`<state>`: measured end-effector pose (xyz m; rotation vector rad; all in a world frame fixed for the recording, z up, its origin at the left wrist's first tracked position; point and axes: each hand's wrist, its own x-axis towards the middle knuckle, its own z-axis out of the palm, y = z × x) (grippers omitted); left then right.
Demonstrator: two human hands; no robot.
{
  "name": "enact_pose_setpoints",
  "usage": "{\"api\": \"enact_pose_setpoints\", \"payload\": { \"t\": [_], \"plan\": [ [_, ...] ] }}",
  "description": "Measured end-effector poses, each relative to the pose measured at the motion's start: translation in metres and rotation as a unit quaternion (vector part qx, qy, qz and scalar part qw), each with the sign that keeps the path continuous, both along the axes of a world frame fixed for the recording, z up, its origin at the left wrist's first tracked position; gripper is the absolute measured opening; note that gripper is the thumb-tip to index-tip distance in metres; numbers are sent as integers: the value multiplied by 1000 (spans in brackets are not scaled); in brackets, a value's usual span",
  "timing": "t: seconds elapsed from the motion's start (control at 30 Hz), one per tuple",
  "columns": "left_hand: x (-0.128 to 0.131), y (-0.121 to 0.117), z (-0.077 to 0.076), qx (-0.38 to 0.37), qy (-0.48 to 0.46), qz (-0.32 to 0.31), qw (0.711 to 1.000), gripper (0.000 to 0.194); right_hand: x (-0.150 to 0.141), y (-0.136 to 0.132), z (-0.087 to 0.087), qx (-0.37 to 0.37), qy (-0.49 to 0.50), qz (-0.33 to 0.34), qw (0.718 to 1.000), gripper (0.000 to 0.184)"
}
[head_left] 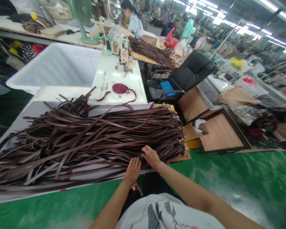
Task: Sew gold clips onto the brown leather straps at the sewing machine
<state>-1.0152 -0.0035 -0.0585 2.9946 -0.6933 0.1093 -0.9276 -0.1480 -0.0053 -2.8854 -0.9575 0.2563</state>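
A thick heap of long, flat brown leather straps (92,136) lies lengthwise over the table in front of me. Small gold-coloured metal ends (181,136) line its right side. My left hand (133,168) rests at the heap's near edge, fingers stretched out flat on the straps. Just right of it, my right hand (151,156) has its fingers curled down around a dark strap; its fingertips are partly hidden. The two hands are close together but apart.
Beyond the heap stand a sewing machine (124,51) and a maroon roll of tape (120,88) on a white table. A large white bin (59,63) is at the left, a black chair (181,73) at the right. Another person (134,24) sits farther back.
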Motion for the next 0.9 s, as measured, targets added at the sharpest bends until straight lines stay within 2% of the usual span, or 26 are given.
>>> {"api": "enact_pose_setpoints", "payload": {
  "t": [0.2,0.37,0.43,0.5,0.57,0.7,0.8,0.9],
  "plan": [
    [-2,2,1,-15,12,-5,1000,45,24,6,-12,-10,5,62,998,11],
    [1,-2,10,-28,21,42,998,73,11,-6,-14,-18,19,98,995,16],
    [2,-6,14,-28,25,63,997,77,4,-12,-11,-14,33,122,992,18],
    [4,-10,16,-24,27,80,996,72,3,-16,-9,-9,50,145,988,17],
    [5,-13,19,-17,27,90,995,59,8,-19,-8,-6,64,147,987,12],
    [7,-16,23,-5,27,93,995,38,25,-14,-12,-14,53,76,996,16],
    [9,-17,25,5,27,97,995,33,27,-7,-17,-21,38,34,998,17],
    [11,-18,25,12,25,100,995,30,22,-3,-19,-21,30,27,999,13]
  ]
}}
